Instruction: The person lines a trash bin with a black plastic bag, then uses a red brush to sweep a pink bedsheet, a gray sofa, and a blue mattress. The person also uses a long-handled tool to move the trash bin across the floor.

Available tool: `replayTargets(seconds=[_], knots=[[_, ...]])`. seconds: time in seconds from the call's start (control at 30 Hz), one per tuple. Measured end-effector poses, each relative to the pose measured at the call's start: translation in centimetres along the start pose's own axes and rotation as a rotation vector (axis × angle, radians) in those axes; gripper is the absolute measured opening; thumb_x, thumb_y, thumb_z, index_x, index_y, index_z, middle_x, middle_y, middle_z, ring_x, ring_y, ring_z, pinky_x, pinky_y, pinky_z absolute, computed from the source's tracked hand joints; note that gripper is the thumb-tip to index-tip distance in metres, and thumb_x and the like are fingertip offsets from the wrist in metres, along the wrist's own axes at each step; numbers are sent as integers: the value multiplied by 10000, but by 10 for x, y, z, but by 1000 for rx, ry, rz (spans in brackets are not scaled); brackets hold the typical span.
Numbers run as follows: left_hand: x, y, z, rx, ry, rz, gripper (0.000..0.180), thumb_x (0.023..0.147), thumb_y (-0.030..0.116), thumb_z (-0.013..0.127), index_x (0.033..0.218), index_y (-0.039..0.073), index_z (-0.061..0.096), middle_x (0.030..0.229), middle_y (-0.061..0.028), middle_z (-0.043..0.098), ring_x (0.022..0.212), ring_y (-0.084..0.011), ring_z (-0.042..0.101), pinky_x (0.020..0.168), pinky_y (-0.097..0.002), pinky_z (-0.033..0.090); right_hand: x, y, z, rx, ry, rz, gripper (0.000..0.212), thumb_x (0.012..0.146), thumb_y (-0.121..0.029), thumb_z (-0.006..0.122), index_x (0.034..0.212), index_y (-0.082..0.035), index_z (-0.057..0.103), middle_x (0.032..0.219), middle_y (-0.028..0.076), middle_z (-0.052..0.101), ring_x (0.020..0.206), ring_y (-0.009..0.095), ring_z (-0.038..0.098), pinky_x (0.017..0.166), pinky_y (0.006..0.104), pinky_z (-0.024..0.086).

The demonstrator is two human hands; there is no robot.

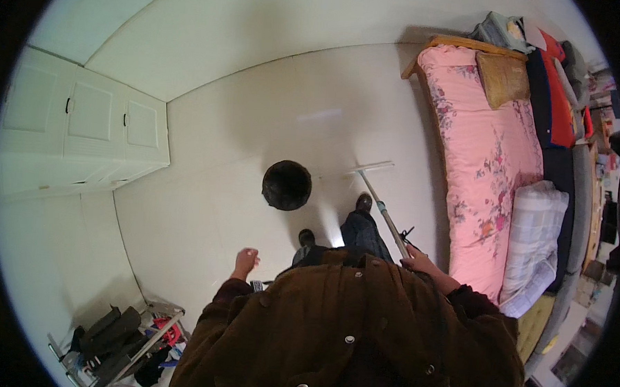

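In my right hand (419,260) is the upper pole of a long-handled mop (385,212), with my fingers wrapped round it. The mop slants down and away to a thin pale crosspiece on the floor ahead of my right shoe. A small dark lever sticks out from the pole just beyond my hand. My left hand (246,261) hangs at my left side, fingers curled in, with nothing seen in it. A round black bucket (287,185) stands on the floor in front of my left shoe, left of the mop; its inside is too dark to make out.
A bed (477,166) with pink flowered bedding runs along my right, bearing a brown cushion (502,79) and a folded plaid quilt (535,231). White cupboards (92,115) line the left wall. A metal rack (148,342) with dark clothes stands at the lower left.
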State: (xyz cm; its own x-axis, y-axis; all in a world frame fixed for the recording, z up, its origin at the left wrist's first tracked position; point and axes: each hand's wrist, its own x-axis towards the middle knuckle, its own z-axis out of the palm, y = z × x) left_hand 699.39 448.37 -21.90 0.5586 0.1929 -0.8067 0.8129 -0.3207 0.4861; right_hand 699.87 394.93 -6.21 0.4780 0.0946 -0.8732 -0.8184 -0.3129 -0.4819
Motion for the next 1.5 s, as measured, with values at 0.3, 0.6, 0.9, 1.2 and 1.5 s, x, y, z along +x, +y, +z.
replayTargets(seconds=[0.3, 0.6, 0.9, 1.2, 1.5], knots=[[23, 199, 71, 85, -82, 123, 320, 778, 253, 537, 908, -37, 572, 635, -96, 592, 515, -160, 564, 487, -267, 476, 83, -126, -148, 120, 50, -90, 663, 741, -93, 487, 1343, -104, 208, 640, 67, 470, 424, 142, 458, 368, 300, 405], [136, 274, 57, -94, -152, -33, 228, 780, 198, 529, 852, -15, 564, 637, -92, 582, 491, -171, 541, 430, -284, 441, 231, -310, -256, 185, 332, -210, 361, 759, -52, 462, 1109, -91, 383, 623, 59, 439, 411, 148, 438, 350, 310, 404], [286, 544, 1, 19, 5, 203, 259, 792, 207, 538, 897, -28, 565, 628, -94, 586, 489, -147, 546, 437, -265, 436, 333, -443, -395, 217, 478, -127, 288, 734, -44, 484, 1014, -85, 433, 600, 79, 463, 409, 187, 461, 364, 360, 436], [335, 680, 41, 100, -45, 230, 271, 807, 227, 534, 890, -31, 544, 656, -103, 598, 509, -149, 550, 464, -268, 447, 423, -486, -536, 291, 638, -191, 221, 735, -33, 474, 955, -50, 483, 586, 63, 451, 422, 180, 468, 361, 340, 427], [332, 712, 100, 993, -357, 564, 259, 797, 206, 530, 906, -29, 539, 673, -104, 600, 534, -183, 565, 477, -311, 461, 456, -493, -687, 396, 540, -24, 253, 739, -15, 469, 984, -72, 493, 567, 65, 435, 407, 155, 448, 344, 314, 408]])
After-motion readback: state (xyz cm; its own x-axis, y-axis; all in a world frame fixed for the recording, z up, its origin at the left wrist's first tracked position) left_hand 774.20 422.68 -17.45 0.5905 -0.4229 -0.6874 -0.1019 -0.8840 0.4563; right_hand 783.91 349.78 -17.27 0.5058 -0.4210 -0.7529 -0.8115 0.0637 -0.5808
